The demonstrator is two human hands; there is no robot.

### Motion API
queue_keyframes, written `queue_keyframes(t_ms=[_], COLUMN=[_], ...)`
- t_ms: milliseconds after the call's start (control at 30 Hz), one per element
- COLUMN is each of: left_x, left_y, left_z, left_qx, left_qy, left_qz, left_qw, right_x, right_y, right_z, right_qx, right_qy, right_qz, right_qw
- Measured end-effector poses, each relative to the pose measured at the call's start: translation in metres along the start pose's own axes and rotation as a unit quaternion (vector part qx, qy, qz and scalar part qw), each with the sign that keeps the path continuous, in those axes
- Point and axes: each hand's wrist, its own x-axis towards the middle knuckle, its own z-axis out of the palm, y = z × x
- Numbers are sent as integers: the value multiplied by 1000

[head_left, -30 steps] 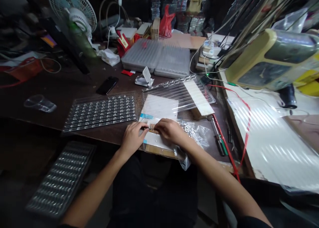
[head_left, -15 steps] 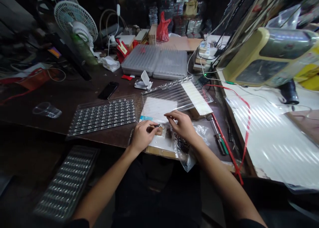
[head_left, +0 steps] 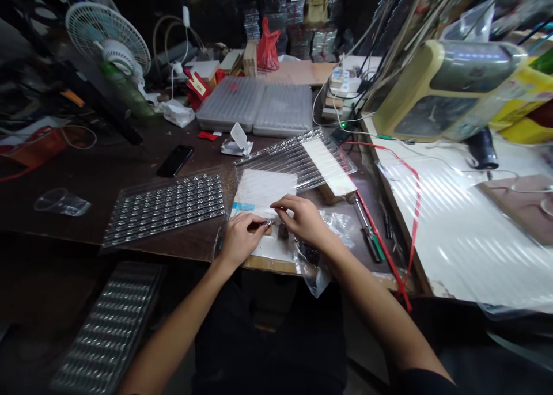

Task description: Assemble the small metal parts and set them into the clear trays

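Observation:
My left hand [head_left: 239,240] rests on a white sheet [head_left: 263,190] lying on a wooden board [head_left: 276,264]. Its fingers pinch a small metal-tipped part [head_left: 261,225]. My right hand [head_left: 301,219] hovers just to the right, with curled fingertips close to that part, and I cannot see anything held in them. A small dark piece [head_left: 283,231] lies on the sheet below my right hand. A clear plastic bag [head_left: 317,262] holding dark small parts sits under my right wrist.
A clear blister tray [head_left: 164,209] lies left of the board, and a ribbed clear tray [head_left: 294,159] lies beyond it. Screwdrivers [head_left: 371,239] and a red strip [head_left: 384,239] lie to the right. A phone [head_left: 175,160], stacked trays [head_left: 254,107] and a fan [head_left: 108,46] stand further back.
My right hand has moved back left, towards my left hand, after being further apart half a second ago. The whole view has shifted slightly as my head turned.

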Motion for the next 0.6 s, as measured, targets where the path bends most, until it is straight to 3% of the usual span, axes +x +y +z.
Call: queue_keyframes(t_ms=[133,333,467,600], left_x=[0,1,0,1], left_y=[-1,-1,-1,-7], left_z=[1,2,1,-1], left_qx=[2,-12,-45,-145], left_qy=[1,-1,2,50], left_qz=[3,-5,-25,-87], left_qw=[1000,1000,999,984], right_x=[0,0,-1,4], right_y=[-1,-4,-2,-2], right_z=[-2,-9,-8,-4], right_qx=[-26,-150,-167,-136], right_qy=[-16,-122,-138,-124], right_qz=[7,44,33,34], right_qw=[1000,980,976,982])
